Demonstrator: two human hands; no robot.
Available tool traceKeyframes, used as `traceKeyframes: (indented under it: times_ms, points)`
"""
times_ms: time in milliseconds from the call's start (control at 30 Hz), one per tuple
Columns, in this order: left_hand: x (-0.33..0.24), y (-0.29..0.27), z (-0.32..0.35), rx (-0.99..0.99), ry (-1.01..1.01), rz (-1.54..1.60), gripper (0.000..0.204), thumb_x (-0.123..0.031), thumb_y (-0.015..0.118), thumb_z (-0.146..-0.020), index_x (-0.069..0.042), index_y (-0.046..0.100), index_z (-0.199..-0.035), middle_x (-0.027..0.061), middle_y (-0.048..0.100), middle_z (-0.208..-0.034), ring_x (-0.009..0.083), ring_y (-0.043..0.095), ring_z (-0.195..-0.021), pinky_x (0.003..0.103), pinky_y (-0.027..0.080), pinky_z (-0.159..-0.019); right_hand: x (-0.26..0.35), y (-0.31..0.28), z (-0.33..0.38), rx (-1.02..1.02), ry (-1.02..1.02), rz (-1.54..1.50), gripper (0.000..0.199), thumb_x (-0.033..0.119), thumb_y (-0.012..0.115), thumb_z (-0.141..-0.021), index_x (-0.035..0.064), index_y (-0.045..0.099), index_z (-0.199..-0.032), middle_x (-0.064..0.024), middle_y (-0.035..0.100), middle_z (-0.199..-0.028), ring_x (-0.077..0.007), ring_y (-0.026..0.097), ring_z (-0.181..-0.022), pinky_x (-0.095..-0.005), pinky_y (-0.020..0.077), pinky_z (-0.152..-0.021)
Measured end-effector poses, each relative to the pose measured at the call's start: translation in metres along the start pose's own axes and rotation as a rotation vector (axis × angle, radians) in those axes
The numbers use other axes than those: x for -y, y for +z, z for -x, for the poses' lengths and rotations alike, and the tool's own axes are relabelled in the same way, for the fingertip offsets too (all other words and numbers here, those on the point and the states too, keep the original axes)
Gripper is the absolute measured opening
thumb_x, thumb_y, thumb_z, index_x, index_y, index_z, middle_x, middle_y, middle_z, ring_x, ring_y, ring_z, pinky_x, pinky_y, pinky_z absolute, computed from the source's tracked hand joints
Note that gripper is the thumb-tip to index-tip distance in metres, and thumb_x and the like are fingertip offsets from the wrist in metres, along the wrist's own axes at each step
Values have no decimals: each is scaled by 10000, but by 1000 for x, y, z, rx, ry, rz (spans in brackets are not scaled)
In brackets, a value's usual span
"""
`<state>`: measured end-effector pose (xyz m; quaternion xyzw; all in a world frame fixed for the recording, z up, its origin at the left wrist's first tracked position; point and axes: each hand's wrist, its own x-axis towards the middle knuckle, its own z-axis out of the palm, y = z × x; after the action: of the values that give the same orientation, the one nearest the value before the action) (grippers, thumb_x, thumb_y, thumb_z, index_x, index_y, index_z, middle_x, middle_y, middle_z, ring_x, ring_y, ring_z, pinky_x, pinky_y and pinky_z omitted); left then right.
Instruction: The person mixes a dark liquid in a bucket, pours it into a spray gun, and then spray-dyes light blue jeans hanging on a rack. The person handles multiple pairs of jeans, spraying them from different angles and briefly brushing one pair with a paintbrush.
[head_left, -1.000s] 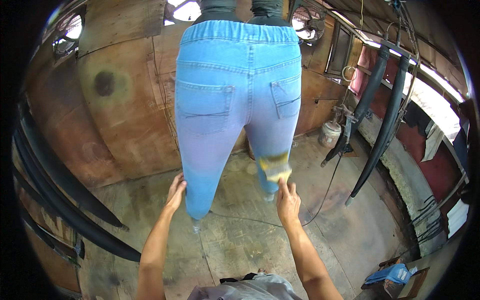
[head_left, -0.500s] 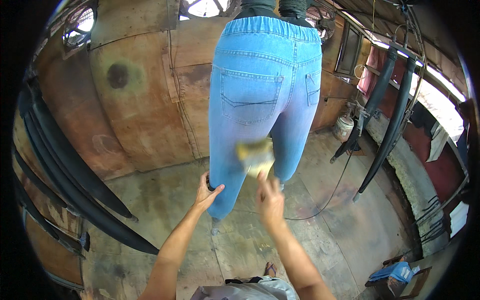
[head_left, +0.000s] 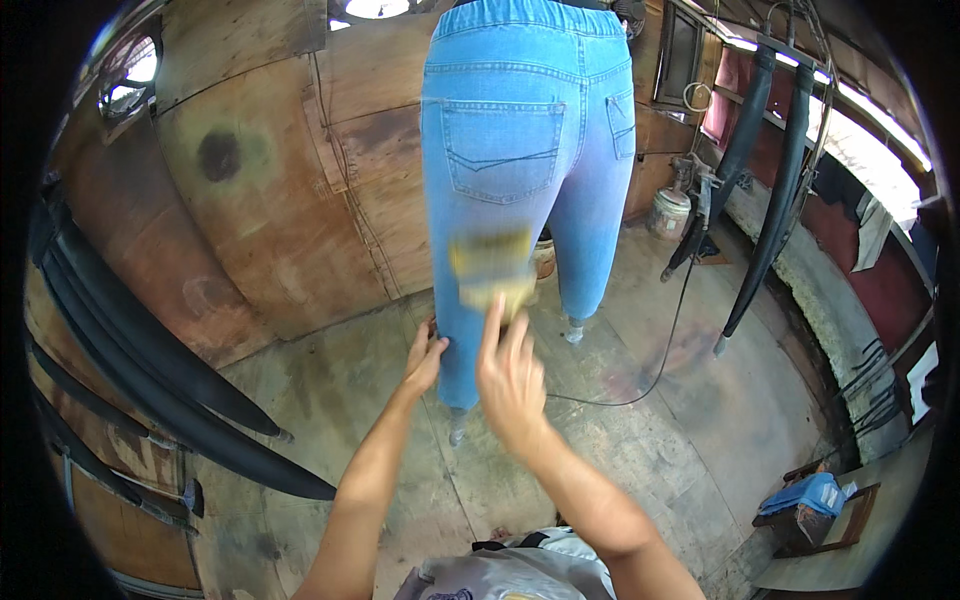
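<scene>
A pair of light blue jeans (head_left: 500, 130) hangs upright before me on a leg form, elastic waist at the top and back pockets facing me. My left hand (head_left: 427, 357) grips the outer edge of the left leg low down, thumb in front and the other fingers partly hidden behind it. In my right hand (head_left: 512, 385) is a wide paintbrush (head_left: 493, 275), its handle under my fingers. The yellowish bristle end, smeared by motion, is over the back of the left thigh; whether it touches the cloth I cannot tell.
Long black leg forms hang on the left (head_left: 150, 330) and on the right (head_left: 745, 200). A white bucket (head_left: 669, 213) stands by the far right wall, with a dark hose (head_left: 668, 350) across the floor. At lower right, blue cloth (head_left: 805, 495) lies on a small stand.
The brush and my right hand have moved left, from between the legs onto the left thigh. My left hand stays on the leg's edge. The whole view has shifted, putting the jeans higher.
</scene>
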<state>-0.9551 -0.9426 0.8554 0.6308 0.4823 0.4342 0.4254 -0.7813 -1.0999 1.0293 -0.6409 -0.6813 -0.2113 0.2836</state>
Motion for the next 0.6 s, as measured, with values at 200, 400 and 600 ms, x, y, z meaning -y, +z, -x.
traceKeyframes:
  times_ms: [200, 400, 600]
  points:
    - [-153, -43, -16, -287, 386, -25, 468, -23, 449, -997, -36, 480, -1464, 163, 525, -1478, 286, 468, -1408, 400, 432, -1122, -56, 9, 29, 107, 79, -513, 713, -127, 580, -829, 40, 449, -1510, -254, 597, -1169, -358, 701, -821, -397, 605, -623]
    - [-366, -23, -40, -623, 734, -641, 540, -193, 653, -960, 29, 501, -1429, 260, 499, -1472, 398, 532, -1327, 455, 472, -1073, -63, 97, -2, -214, -71, -551, 835, -56, 573, -850, 153, 298, -1611, -297, 580, -1193, -411, 688, -761, -459, 591, -614]
    - [-397, 9, -72, -737, 456, -1013, 1138, -576, 835, -715, 154, 385, -1462, 333, 482, -1465, 433, 453, -1399, 475, 421, -1141, -182, 244, 230, 762, -191, -620, 348, 56, 598, -831, -39, 641, -1163, -285, 685, -1101, -381, 729, -852, -472, 591, -688]
